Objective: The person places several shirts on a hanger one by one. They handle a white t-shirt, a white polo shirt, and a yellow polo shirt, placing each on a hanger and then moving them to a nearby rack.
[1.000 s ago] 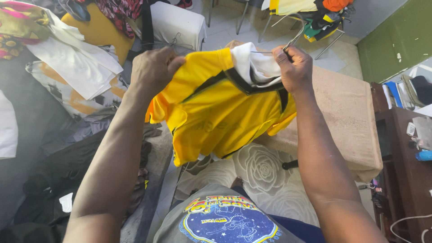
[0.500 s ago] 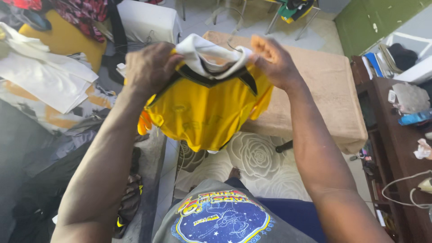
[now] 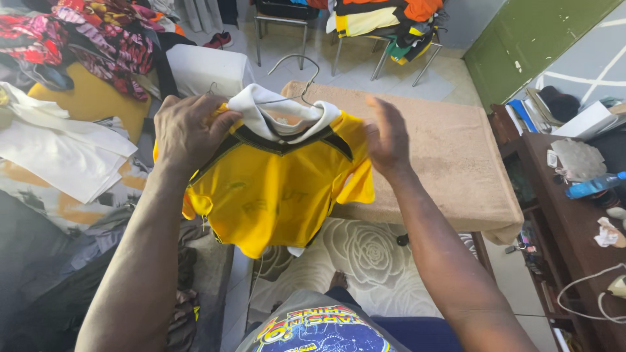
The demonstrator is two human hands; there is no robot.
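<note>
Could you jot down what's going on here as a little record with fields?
Garment: small yellow jersey with white collar and black trim, hung on a thin wire hanger
Left hand: grips the jersey's shoulder
Right hand: open, beside the other shoulder; contact unclear
Behind: long tan cloth-covered table
Floor: pale rose-patterned rug

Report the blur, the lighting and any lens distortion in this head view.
Head view: right hand smeared by motion blur, left hand and yellow shirt fairly sharp; soft, even daylight with faint shadows and no strong glare; wide-angle bending at the edges, so the table and chairs lean.
</note>
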